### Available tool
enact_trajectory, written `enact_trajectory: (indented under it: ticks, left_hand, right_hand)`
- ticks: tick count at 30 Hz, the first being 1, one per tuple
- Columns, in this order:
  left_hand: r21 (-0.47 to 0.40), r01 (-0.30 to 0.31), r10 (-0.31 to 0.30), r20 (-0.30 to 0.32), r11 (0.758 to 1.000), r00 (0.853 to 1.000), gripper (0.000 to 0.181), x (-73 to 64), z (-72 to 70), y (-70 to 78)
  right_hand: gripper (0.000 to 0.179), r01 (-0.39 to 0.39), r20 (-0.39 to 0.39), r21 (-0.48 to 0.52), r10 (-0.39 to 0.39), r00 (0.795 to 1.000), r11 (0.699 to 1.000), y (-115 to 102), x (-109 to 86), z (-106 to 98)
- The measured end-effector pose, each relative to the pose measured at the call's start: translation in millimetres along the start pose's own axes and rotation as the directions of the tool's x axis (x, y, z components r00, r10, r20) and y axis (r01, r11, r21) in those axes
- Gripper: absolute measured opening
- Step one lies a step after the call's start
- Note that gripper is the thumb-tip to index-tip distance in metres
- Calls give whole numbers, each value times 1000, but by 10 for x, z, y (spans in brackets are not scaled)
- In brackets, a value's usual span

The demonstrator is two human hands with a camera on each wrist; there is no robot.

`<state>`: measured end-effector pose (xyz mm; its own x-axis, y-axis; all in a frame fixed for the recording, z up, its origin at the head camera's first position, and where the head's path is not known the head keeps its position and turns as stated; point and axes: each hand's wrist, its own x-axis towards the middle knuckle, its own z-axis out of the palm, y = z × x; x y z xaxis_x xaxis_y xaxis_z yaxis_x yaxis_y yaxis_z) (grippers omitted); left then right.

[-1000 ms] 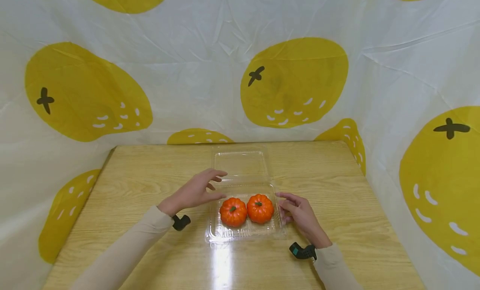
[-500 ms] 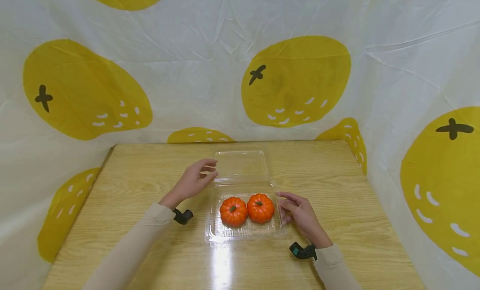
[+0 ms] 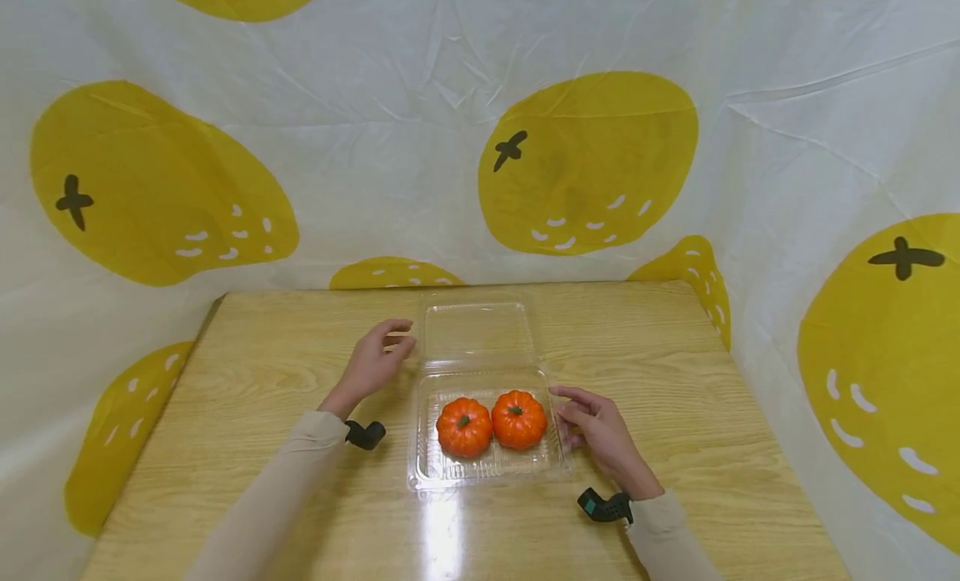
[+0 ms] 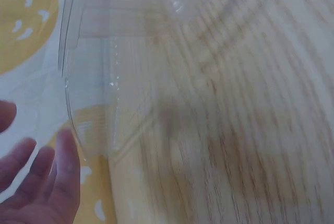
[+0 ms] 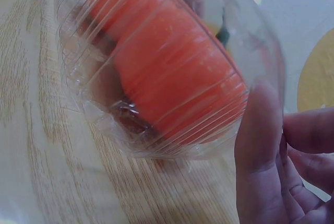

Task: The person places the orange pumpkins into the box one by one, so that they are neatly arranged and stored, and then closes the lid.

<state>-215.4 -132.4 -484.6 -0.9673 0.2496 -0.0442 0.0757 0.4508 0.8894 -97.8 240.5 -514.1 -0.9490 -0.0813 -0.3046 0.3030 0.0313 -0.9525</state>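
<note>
A clear plastic clamshell container (image 3: 487, 471) lies open on the table, its lid (image 3: 480, 331) folded back toward the far edge. Two small orange pumpkins with green stems sit side by side in the base: the left pumpkin (image 3: 464, 428) and the right pumpkin (image 3: 519, 419). My right hand (image 3: 596, 423) pinches the container's right rim; in the right wrist view the thumb (image 5: 258, 130) lies against the clear wall and a finger meets the rim's other side. My left hand (image 3: 372, 360) hovers left of the lid, fingers loosely bent and holding nothing. In the left wrist view its fingers (image 4: 65, 174) are beside the lid's edge.
The wooden table (image 3: 285, 339) has bare surface on both sides of the container. A white cloth (image 3: 390, 172) printed with large yellow fruit hangs close behind the table and along its sides. Black wrist cameras sit on both wrists.
My left hand has drawn back from over the container, moving left and away to beside the lid. The right hand stays at the right rim, and the pumpkins remain in place.
</note>
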Motion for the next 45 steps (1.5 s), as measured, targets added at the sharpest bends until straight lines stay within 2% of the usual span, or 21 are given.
enact_trajectory:
  ticks: [3,9,17,27,32,36,42,45]
  left_hand:
    - [-32,51,-52,-29,998,998,47,30,-19,-55]
    - [-79,128,-129,-6,989,992,49,84,-15,-129]
    - [-71,163,-161,35,984,986,53,149,108,-193]
    - [-57,213,-211,32,975,977,53,214,153,-215]
    - [-155,229,-222,56,961,973,51,244,180,-230]
    - [-253,245,-229,89,936,969,49,261,208,-244]
    - [-316,281,-247,144,906,958,49,290,202,-239]
    - [-325,284,-244,158,902,957,49,306,185,-216]
  right_hand:
    - [42,-1,6,2,1,1000,1000,0,-1,2]
    - [43,8,15,1,-8,1000,1000,1,-3,1]
    - [43,14,23,-12,-13,1000,1000,4,-8,-3]
    - [42,-4,14,-11,4,1000,1000,-22,-3,-1]
    - [43,-5,31,-11,5,1000,1000,-27,-9,1]
    - [43,-3,29,-10,3,1000,1000,-19,-6,6]
    - [40,-12,10,-15,12,1000,1000,-22,4,11]
    - [40,-13,5,-26,14,1000,1000,-34,5,11]
